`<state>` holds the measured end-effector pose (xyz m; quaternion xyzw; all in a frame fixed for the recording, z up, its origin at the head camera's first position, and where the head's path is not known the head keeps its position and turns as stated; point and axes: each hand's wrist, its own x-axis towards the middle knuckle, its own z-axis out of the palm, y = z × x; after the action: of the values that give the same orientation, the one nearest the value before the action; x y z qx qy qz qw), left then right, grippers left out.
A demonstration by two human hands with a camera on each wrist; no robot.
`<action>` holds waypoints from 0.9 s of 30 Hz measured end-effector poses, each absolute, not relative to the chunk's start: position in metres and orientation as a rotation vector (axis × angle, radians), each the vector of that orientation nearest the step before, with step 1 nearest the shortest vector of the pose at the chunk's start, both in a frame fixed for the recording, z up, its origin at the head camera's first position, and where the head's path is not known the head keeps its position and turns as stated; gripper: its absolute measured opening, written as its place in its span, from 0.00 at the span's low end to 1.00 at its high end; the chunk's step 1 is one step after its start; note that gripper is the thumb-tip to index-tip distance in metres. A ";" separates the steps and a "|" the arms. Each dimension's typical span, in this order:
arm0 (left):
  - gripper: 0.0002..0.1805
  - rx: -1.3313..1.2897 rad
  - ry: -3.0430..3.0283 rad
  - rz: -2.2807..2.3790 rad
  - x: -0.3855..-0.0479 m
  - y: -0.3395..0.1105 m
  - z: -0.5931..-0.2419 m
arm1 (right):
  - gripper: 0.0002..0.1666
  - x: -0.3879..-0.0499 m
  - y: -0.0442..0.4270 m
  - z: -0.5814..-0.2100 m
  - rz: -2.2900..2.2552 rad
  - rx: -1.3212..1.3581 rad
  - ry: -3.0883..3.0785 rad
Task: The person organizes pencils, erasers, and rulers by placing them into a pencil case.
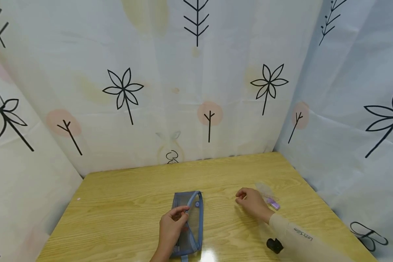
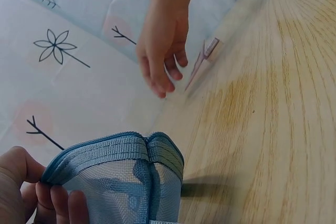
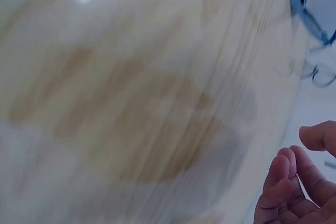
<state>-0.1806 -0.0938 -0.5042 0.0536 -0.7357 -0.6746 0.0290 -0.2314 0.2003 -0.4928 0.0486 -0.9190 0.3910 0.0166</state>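
Observation:
A blue mesh zip pouch (image 1: 199, 225) stands unzipped on the table, its mouth gaping towards the right. My left hand (image 1: 171, 227) pinches the rim of that mouth between thumb and fingers; the left wrist view shows the same grip on the pouch's edge (image 2: 97, 153). Inside the mesh shows a small round bluish thing (image 1: 197, 204), too small to identify. To the right of the pouch my right hand (image 1: 251, 203) hovers over the table, fingers loosely bent, nothing visible in it. In the right wrist view the thumb and fingers (image 3: 278, 182) are apart.
Just beyond my right hand lie a small purple object (image 1: 273, 203) and a clear plastic wrapper (image 1: 264, 189). A black device (image 1: 274, 246) sits at the right wrist. Patterned cloth walls (image 1: 170, 109) enclose the wooden table (image 1: 124, 203) at the back and sides.

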 end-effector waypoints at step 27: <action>0.15 0.165 -2.282 -2.067 -0.179 -0.093 -0.505 | 0.11 -0.238 0.293 -0.485 0.562 0.138 -3.013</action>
<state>-0.1788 -0.0930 -0.5046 0.0535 -0.7397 -0.6701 0.0289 -0.2376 0.2926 -0.4849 0.0451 -0.9814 0.1832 0.0367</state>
